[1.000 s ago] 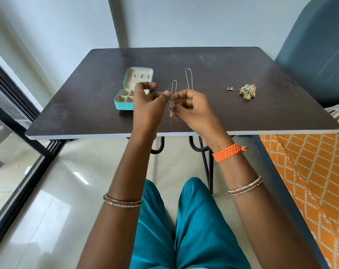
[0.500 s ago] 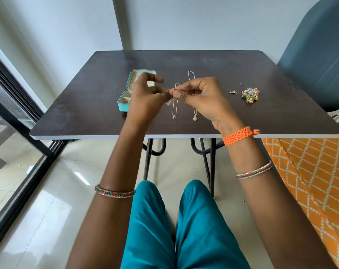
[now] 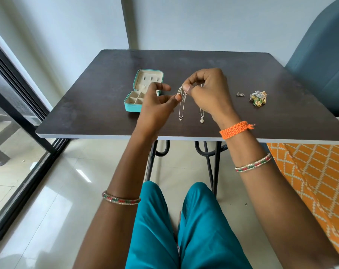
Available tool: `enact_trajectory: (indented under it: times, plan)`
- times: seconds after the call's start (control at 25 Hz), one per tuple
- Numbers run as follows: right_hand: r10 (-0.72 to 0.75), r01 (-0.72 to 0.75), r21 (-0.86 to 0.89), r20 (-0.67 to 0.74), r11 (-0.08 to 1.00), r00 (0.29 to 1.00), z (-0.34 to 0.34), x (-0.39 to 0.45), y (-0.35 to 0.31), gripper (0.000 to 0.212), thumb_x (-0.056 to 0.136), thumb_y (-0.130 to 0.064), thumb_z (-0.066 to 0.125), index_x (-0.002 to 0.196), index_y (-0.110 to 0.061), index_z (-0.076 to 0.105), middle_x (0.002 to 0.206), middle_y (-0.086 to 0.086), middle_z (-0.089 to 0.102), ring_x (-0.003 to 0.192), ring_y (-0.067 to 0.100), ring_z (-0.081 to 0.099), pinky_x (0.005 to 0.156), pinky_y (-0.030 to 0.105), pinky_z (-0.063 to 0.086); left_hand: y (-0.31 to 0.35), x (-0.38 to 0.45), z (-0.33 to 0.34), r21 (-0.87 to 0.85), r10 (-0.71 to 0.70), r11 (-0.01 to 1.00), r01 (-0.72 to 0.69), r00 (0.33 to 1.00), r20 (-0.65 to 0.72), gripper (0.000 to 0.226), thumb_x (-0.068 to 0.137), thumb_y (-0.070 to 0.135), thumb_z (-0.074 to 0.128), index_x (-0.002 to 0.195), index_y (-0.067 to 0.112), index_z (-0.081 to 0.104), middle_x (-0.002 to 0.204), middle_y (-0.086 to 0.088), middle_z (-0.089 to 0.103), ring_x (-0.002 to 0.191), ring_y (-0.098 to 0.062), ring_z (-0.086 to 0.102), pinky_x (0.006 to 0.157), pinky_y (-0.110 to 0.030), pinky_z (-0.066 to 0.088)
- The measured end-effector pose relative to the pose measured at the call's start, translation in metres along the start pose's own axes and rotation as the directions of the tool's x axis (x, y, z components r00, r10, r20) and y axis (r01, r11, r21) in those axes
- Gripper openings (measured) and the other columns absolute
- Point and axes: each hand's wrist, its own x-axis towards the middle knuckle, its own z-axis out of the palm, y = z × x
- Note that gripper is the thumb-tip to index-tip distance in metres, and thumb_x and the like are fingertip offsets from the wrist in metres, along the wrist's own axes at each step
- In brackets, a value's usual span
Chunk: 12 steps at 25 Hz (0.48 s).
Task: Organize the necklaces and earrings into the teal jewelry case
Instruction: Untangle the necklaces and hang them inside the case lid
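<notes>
The teal jewelry case (image 3: pixel 134 107) lies open on the dark table (image 3: pixel 261 74), its lid up, its beige compartments showing. A thin silver necklace (image 3: pixel 181 111) with a small heart pendant hangs folded between my hands. My right hand (image 3: pixel 207 90) pinches its upper loops; my left hand (image 3: pixel 157 105) pinches the chain just below and to the left. A second necklace (image 3: pixel 202 118) with a round pendant lies on the table under my right hand. Small silver earrings (image 3: pixel 240 94) and a heap of gold-green earrings (image 3: pixel 258 98) sit to the right.
A sliding glass door frame (image 3: pixel 19 105) runs along the left. A blue chair back (image 3: pixel 323 61) stands at the right, with an orange patterned cushion (image 3: pixel 316 181) below it. The table's front edge is just above my knees.
Both hands have risen and moved away from me over the table, drawing the heart-pendant necklace up so it dangles. The second necklace's pendant has come into sight.
</notes>
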Motion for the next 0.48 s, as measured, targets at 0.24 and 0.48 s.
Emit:
enact_trajectory:
  times: [0.24, 0.48]
  plan:
    - [0.075, -0.065, 0.138, -0.068, 0.988, 0.995, 0.045, 0.008, 0.000, 0.016, 0.073, -0.019, 0.060, 0.058, -0.025, 0.059, 0.076, -0.008, 0.062, 0.087, 0.017, 0.060, 0.091, 0.051, 0.045, -0.030, 0.020, 0.011, -0.334, -0.071, 0.942, -0.035, 0.952, -0.299, 0.029, 0.087, 0.003, 0.064, 0.085, 0.019, 0.040, 0.072, -0.003, 0.057, 0.062, -0.012, 0.051, 0.060, -0.026, 0.046]
    - [0.190, -0.192, 0.245, 0.033, 0.950, 0.981, 0.086, 0.057, 0.006, 0.014, 0.064, -0.033, 0.056, 0.052, -0.033, 0.064, 0.078, -0.004, 0.065, 0.080, 0.016, 0.057, 0.093, 0.054, 0.046, -0.024, 0.055, -0.005, 0.363, 0.298, 0.916, -0.171, 0.896, -0.330, 0.016, 0.083, 0.005, 0.057, 0.093, 0.013, 0.048, 0.075, 0.010, 0.056, 0.065, -0.004, 0.055, 0.060, -0.020, 0.042]
